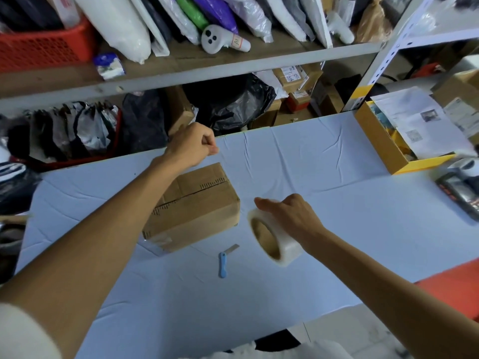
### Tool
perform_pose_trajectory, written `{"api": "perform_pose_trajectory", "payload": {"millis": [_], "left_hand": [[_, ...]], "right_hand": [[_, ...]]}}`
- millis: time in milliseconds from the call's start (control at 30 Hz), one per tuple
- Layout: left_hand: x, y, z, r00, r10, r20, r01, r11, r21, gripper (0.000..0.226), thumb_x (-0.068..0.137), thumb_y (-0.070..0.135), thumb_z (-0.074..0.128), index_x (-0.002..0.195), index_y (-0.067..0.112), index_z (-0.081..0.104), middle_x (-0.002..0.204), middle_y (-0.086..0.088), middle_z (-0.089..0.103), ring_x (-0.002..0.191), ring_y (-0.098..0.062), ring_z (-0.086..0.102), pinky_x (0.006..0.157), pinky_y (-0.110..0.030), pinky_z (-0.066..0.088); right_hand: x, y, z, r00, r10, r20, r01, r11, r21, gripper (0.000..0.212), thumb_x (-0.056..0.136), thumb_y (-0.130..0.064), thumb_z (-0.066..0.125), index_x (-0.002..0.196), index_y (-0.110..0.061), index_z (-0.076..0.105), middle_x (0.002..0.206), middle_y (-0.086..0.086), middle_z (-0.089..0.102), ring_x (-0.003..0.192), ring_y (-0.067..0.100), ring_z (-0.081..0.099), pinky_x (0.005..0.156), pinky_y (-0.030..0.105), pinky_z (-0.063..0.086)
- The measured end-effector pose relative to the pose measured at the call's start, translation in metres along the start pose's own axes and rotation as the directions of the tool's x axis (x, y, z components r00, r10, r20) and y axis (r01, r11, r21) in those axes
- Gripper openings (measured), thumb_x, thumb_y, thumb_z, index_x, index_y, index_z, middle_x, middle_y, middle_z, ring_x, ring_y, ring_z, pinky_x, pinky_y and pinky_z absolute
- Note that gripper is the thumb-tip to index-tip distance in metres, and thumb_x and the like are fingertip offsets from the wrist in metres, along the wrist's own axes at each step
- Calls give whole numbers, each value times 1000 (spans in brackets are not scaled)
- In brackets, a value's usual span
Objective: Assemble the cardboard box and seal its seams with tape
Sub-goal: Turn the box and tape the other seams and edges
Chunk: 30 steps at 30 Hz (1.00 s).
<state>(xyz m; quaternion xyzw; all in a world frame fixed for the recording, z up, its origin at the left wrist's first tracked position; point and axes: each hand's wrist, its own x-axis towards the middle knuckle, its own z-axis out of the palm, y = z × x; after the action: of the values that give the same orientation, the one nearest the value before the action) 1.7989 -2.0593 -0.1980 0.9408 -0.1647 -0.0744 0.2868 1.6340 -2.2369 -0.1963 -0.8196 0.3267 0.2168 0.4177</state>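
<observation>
A small brown cardboard box (197,211) lies on the light blue table cover (324,164), its flaps folded shut with a dark seam along the top. Some clear tape shows at its near left corner. My right hand (287,216) grips a roll of clear tape (274,239) from above, just right of the box and tilted on edge. My left hand (194,146) is raised over the box's far end, fingers curled, thumb and forefinger pinched as if on the tape's free end. The clear strip itself is hard to make out.
A blue-handled utility knife (223,264) lies on the cover in front of the box. A yellow-edged open carton (388,149) with papers sits at the far right, a dark device (461,193) beside it. Shelves with bags and parcels stand behind the table.
</observation>
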Motion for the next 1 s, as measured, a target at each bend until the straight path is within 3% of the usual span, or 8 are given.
{"api": "perform_pose_trajectory", "payload": {"millis": [133, 267, 400, 633, 733, 833, 900, 1000], "left_hand": [[3, 3, 0, 998, 39, -38, -38, 998, 44, 5, 80, 12, 74, 78, 8, 71, 70, -2, 64, 76, -20, 63, 75, -39, 55], [5, -10, 3, 999, 40, -24, -39, 998, 41, 6, 78, 12, 76, 76, 8, 72, 69, -3, 65, 68, -15, 61, 73, -36, 54], [13, -16, 5, 999, 9, 50, -10, 1000, 27, 7, 80, 11, 74, 77, 7, 70, 68, -4, 63, 59, -7, 58, 64, -24, 49], [22, -23, 11, 997, 7, 74, -8, 1000, 15, 6, 81, 9, 74, 76, 7, 70, 65, 1, 61, 58, -2, 56, 56, -16, 40], [23, -27, 13, 997, -4, 81, 2, 1000, 19, 8, 80, 10, 74, 75, 6, 69, 66, -3, 62, 60, -8, 58, 58, -17, 39], [22, -34, 18, 994, -27, 109, 27, 1000, 4, 10, 80, 10, 74, 74, 6, 67, 63, -7, 61, 62, -15, 59, 58, -23, 43], [22, -38, 22, 992, -41, 117, 43, 999, -14, 10, 79, 11, 75, 74, 4, 68, 66, -10, 65, 64, -18, 62, 64, -32, 51], [20, -43, 27, 994, -67, 91, 68, 998, -16, 13, 77, 16, 78, 79, 5, 72, 76, -11, 72, 74, -19, 67, 75, -34, 55]], "right_hand": [[5, 0, 8, 998, 38, 49, -34, 997, -72, 56, 78, -62, 58, 99, -12, 50, 83, 3, 50, 77, 24, 51, 65, 32, 37], [9, -3, 16, 999, 26, 39, -22, 994, -109, 51, 80, -61, 57, 94, -14, 48, 78, 0, 46, 85, 26, 54, 72, 33, 41], [12, -2, 30, 1000, 14, 16, -12, 995, -103, 49, 80, -61, 56, 89, -14, 47, 79, 0, 48, 83, 26, 53, 70, 33, 39], [18, -2, 39, 999, 39, -8, -39, 996, -85, 48, 81, -61, 54, 88, -14, 49, 76, -1, 49, 78, 23, 53, 67, 33, 39], [19, -4, 41, 999, 40, 2, -40, 995, -94, 45, 81, -60, 54, 79, -16, 45, 76, -1, 49, 77, 23, 52, 67, 33, 39], [20, -4, 44, 999, 49, 17, -47, 994, -95, 45, 81, -60, 54, 86, -15, 48, 76, -1, 50, 80, 23, 54, 70, 33, 41], [21, -5, 47, 998, 57, 22, -54, 994, -95, 48, 81, -61, 54, 91, -15, 50, 77, -1, 49, 83, 24, 55, 70, 33, 41], [24, -7, 49, 998, 61, 33, -57, 994, -93, 49, 80, -61, 54, 92, -14, 50, 77, 0, 49, 84, 25, 56, 71, 34, 41]]}}
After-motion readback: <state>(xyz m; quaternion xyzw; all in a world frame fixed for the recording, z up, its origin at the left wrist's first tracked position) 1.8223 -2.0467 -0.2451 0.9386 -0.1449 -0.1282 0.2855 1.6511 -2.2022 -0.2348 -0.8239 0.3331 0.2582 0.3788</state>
